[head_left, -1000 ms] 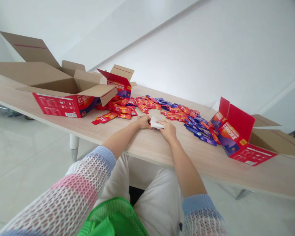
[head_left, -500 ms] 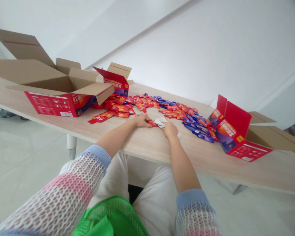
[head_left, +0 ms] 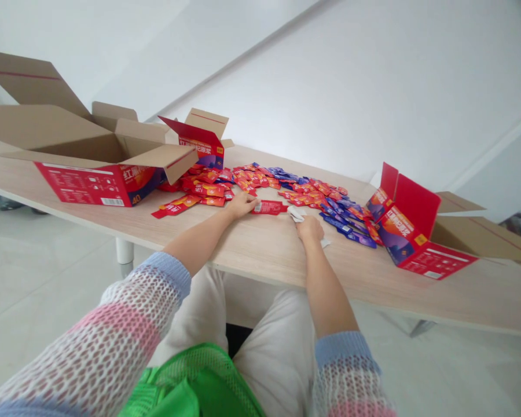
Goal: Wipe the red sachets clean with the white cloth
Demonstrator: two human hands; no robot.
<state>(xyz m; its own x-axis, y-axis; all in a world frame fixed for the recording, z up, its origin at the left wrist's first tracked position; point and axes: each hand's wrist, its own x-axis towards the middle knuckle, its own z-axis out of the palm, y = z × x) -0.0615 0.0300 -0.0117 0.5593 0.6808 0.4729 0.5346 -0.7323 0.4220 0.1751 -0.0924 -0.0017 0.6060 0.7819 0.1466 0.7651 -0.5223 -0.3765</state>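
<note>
Partly, the right hand [head_left: 310, 229] hides the white tissue [head_left: 296, 214] it grips.

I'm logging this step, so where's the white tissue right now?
In the head view, just right of centre: the white tissue is in the right hand, at the right end of the red sachet that the left hand touches.

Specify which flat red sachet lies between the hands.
The red sachet at the left hand, neck toward the crumpled white wipe; other sachets lie outside that gap.
</note>
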